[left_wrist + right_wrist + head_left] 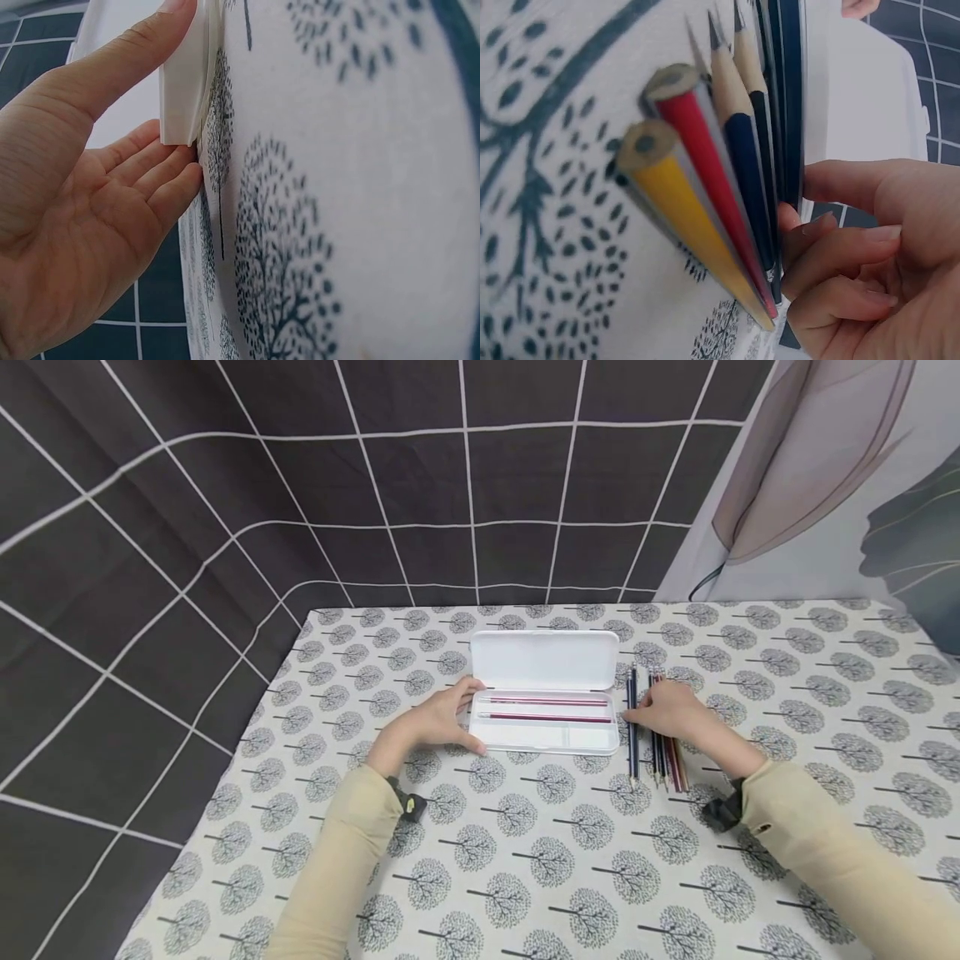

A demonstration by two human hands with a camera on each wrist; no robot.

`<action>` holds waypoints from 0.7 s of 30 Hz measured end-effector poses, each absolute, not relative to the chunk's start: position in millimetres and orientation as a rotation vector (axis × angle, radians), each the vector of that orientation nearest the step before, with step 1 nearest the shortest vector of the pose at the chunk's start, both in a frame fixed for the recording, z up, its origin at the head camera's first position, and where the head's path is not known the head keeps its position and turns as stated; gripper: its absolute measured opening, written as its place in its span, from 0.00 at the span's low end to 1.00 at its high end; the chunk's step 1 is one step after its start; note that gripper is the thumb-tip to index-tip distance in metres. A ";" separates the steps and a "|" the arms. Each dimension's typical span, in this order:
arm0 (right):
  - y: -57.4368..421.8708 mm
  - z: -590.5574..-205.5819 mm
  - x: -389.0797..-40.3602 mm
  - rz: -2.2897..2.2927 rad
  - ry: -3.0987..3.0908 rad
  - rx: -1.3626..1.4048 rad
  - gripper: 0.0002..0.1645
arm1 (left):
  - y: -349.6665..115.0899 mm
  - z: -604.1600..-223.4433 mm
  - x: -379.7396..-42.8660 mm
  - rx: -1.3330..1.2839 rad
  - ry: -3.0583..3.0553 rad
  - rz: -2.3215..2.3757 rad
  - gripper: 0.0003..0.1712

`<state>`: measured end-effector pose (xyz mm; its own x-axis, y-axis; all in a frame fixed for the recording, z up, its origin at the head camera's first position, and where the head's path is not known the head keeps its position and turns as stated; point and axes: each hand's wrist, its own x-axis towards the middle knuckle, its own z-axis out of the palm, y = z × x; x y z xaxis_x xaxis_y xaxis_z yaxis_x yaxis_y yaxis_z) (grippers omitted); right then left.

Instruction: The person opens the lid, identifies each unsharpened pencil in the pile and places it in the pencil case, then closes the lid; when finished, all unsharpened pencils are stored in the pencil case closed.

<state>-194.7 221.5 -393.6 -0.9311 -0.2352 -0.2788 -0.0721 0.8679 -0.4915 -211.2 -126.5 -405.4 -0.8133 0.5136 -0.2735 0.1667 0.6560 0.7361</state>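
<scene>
We are noting loose pencils (pixel 711 165) right of the case (pixel 521 738), possibly rolling if brushed by our right grip (pixel 666 707), which is pinching dark pencils (pixel 791 112) beside the case. Our left grip (pixel 438 718) is clasping the case's left end; slackening could cause sliding.

Can read no text, label, brand, number or sign on the white case (pixel 543 662), pencils (pixel 714 169) or tablecloth (pixel 517 847)
</scene>
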 end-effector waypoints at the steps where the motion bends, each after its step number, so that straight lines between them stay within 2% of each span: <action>1: 222.0 -394.3 -195.0 -0.701 2.702 -0.234 0.29 | -126.4 -405.2 -211.3 0.534 2.411 1.002 0.56; 6: 229.1 -392.5 -195.8 -0.736 2.652 -0.229 0.27 | -125.6 -405.7 -211.6 0.539 2.415 0.987 0.56; 11: 239.6 -383.5 -197.0 -0.824 2.584 -0.191 0.19 | -126.2 -406.0 -212.1 0.548 2.412 0.985 0.56; 21: 246.5 -365.7 -207.0 -1.117 2.612 -0.235 0.25 | -126.4 -404.7 -212.2 0.548 2.400 1.001 0.57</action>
<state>-207.0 246.5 -365.7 -0.9446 -0.2602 -0.2001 -0.0351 0.6860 -0.7268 -212.2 -126.4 -404.7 -0.8049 0.5262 -0.2743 0.1754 0.6527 0.7371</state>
